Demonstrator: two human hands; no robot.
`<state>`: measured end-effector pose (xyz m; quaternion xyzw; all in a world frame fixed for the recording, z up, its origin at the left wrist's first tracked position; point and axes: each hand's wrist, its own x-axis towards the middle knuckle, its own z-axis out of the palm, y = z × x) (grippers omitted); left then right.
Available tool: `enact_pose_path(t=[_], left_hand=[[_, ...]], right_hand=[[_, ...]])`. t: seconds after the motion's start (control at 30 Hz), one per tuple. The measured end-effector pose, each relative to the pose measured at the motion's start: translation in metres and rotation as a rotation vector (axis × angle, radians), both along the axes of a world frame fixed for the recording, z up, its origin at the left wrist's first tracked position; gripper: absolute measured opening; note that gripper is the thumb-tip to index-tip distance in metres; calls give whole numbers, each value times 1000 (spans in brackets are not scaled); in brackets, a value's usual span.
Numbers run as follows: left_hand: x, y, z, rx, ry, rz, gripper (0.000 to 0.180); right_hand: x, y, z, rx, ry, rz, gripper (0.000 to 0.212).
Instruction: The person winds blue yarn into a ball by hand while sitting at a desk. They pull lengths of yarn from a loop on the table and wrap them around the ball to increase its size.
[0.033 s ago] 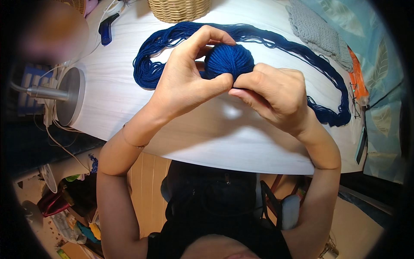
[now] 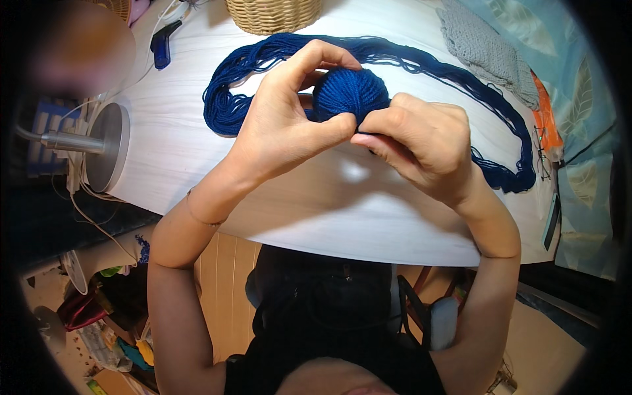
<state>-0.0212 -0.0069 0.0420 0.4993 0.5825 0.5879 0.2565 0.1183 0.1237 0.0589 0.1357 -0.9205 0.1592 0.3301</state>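
Note:
Between my hands, above the table, is a round ball of dark blue yarn (image 2: 351,93). My left hand (image 2: 280,108) curves around it, thumb at the near side and fingers over the top. At the ball's lower right, my right hand (image 2: 421,135) pinches a strand of the blue yarn (image 2: 361,133) between thumb and forefinger, close to my left thumb tip. Behind the hands, a long loose skein of the same blue yarn (image 2: 454,71) lies in a stretched loop on the table. My left hand hides part of it.
The pale table (image 2: 309,230) has a wicker basket (image 2: 273,16) at its far side. A blue-handled tool (image 2: 162,49) and a metal lamp base (image 2: 118,148) stand on the left. Grey knitted fabric (image 2: 484,46), an orange packet (image 2: 546,118) and a phone-like slab (image 2: 551,222) lie right.
My right hand has shifted very slightly to the right. The ball has barely moved in my left hand, which keeps its hold.

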Motion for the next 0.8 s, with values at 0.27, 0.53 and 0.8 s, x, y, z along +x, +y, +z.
enact_pose_path(t=[0.27, 0.53, 0.8], left_hand=[[-1, -3, 1, 21, 54, -80, 51], [6, -2, -5, 211, 210, -21, 50], [11, -3, -1, 273, 226, -61, 61]], right_hand=[[-2, 8, 8, -108, 32, 18, 16], [-4, 17, 6, -360, -42, 52, 11], [-3, 21, 3, -686, -154, 110, 12]])
